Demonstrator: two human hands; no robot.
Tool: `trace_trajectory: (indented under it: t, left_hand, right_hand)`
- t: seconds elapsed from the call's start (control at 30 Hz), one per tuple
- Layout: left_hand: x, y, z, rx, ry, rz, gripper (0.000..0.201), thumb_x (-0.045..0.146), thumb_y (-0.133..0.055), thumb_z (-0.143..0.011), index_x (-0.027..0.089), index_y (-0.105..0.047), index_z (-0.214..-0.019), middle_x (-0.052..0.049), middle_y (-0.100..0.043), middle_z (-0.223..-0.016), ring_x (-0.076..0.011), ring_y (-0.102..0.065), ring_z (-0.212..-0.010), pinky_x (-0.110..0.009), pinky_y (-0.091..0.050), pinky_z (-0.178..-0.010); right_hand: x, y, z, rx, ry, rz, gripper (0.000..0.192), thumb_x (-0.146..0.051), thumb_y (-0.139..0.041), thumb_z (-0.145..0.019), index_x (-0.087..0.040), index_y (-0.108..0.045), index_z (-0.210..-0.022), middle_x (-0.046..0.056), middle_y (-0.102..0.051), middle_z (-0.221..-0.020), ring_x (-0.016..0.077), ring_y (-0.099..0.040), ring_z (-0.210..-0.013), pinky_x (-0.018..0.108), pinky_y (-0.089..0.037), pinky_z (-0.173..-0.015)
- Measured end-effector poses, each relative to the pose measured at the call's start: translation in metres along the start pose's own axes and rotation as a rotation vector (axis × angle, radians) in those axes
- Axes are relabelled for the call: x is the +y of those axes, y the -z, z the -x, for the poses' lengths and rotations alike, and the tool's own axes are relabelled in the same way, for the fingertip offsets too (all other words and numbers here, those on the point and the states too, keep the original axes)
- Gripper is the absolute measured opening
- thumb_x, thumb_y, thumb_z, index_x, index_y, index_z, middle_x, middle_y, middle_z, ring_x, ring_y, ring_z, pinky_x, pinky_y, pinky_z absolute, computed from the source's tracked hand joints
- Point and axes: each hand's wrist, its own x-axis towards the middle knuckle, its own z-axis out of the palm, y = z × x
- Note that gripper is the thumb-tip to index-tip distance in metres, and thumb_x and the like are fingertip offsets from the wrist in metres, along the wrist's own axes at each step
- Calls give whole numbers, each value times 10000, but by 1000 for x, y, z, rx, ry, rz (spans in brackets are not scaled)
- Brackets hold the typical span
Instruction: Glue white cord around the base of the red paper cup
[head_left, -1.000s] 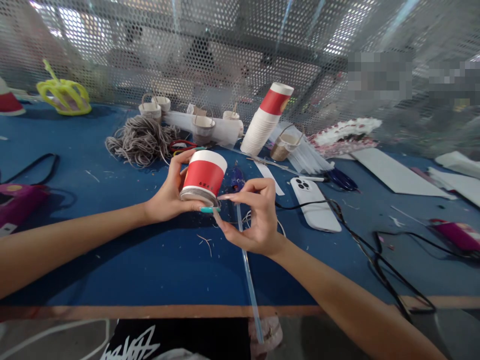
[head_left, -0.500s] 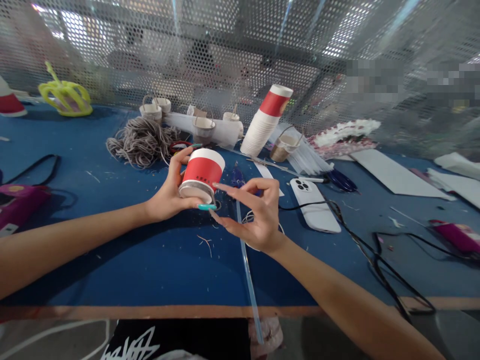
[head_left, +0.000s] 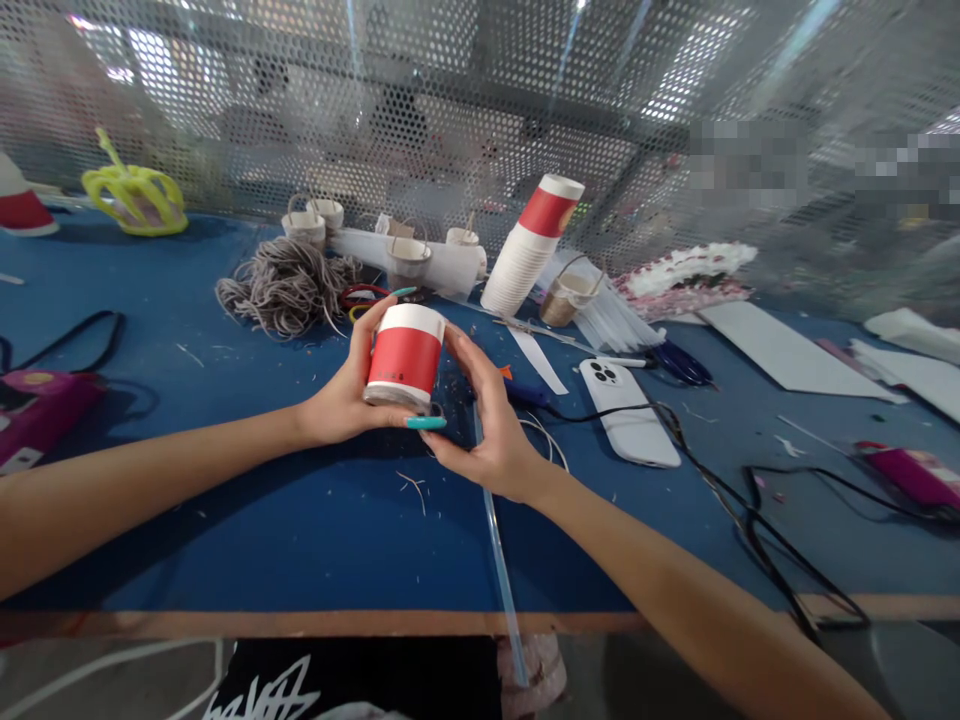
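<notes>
Grips a round red-and-white paper cup (head_left: 406, 355) in curled left hand (head_left: 346, 398), with half-open right hand (head_left: 495, 435) curved alongside, hold unclear.

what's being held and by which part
The red and white cup, held in the left hand by its left side and lower edge. The right hand curves beside its right side; whether it grips too cannot be told.

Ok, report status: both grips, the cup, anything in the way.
Left grip closed around red-and-white cup. Right grip curved at its side, contact unclear. Cup held above blue table. Translucent stick below right grip; nothing visibly blocking cup.
</notes>
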Motion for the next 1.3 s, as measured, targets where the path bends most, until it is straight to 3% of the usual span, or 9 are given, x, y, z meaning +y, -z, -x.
trace_trajectory:
  t: [0.2, 0.37, 0.5, 0.67, 0.77, 0.87, 1.0, 1.13, 1.3]
  left_hand:
    - [-2, 3, -1, 11, 19, -97, 1029, 474, -868, -631, 337, -314, -1487, -129, -391, -1448, -413, -349, -1398, -659, -351, -1142]
    - [-5, 2, -1, 18, 42, -30, 1090, 484, -881, -606, 386, -269, -1502, -124, -277, -1496, -412, -412, -1369, -589, -528, -1011]
    - [-7, 0, 1, -12, 78, 18, 1173, 489, -910, -544, 421, -233, -1500, -113, -214, -1537, -415, -411, -1383, -570, -564, -969]
    - [-7, -2, 2, 27, 99, -34, 1031, 374, -907, -603, 345, -295, -1433, -140, -381, -1448, -348, -550, -1266, -513, -588, -947]
    - [-10, 0, -1, 68, 19, -52, 980, 347, -917, -591, 328, -324, -1371, -117, -472, -1373, -296, -616, -1175, -462, -595, -941]
    - [-17, 5, -5, 110, -71, -92, 991, 361, -935, -551, 319, -340, -1342, -114, -464, -1387, -292, -594, -1205, -436, -581, -964]
    - [-21, 7, -8, 183, -73, -131, 995, 353, -938, -549, 323, -330, -1336, -116, -410, -1440, -271, -585, -1209, -421, -573, -972]
    - [-20, 4, -8, 192, -68, -96, 998, 386, -942, -532, 325, -329, -1318, -115, -390, -1454, -295, -558, -1251, -422, -588, -942]
    - [-24, 14, -8, 164, 4, 136, 933, 541, -882, -575, 350, -294, -1274, -89, -491, -1344, -285, -597, -1209, -456, -593, -927]
  right_hand:
    - [0, 4, -1, -19, 39, 77, 928, -194, -609, -828, -275, -55, -1568, 95, -140, -1673, 277, -183, -1534, 531, -222, -1244]
    - [1, 12, -2, -31, 63, 63, 888, -162, -586, -810, -224, -119, -1562, 124, -135, -1673, 285, -145, -1541, 547, -170, -1247]
    - [4, 14, -2, -64, 39, 74, 898, -145, -564, -793, -231, -111, -1563, 118, -119, -1677, 291, -128, -1543, 573, -170, -1238]
    - [-2, 18, -4, -149, -12, 135, 934, -165, -591, -795, -277, -66, -1559, 115, -176, -1661, 292, -154, -1539, 587, -193, -1229]
    - [-1, 35, -7, -195, -14, 152, 929, -230, -642, -785, -253, -107, -1544, 145, -202, -1637, 323, -220, -1515, 566, -265, -1210]
    - [15, 62, -9, -114, -100, 261, 710, -217, -577, -797, -232, -300, -1451, 158, -402, -1450, 298, -529, -1261, 524, -474, -1057]
    - [48, 87, -4, -257, -319, 541, 596, -311, -697, -668, -201, -480, -1213, 120, -496, -1142, 317, -564, -1071, 536, -527, -911]
    - [60, 81, 0, -284, -461, 578, 459, -310, -698, -592, -217, -502, -997, 71, -490, -1005, 265, -583, -900, 478, -544, -801]
    - [45, 67, -6, -257, -618, 572, 464, -291, -655, -599, -180, -489, -1017, 123, -536, -1043, 266, -615, -853, 432, -532, -737]
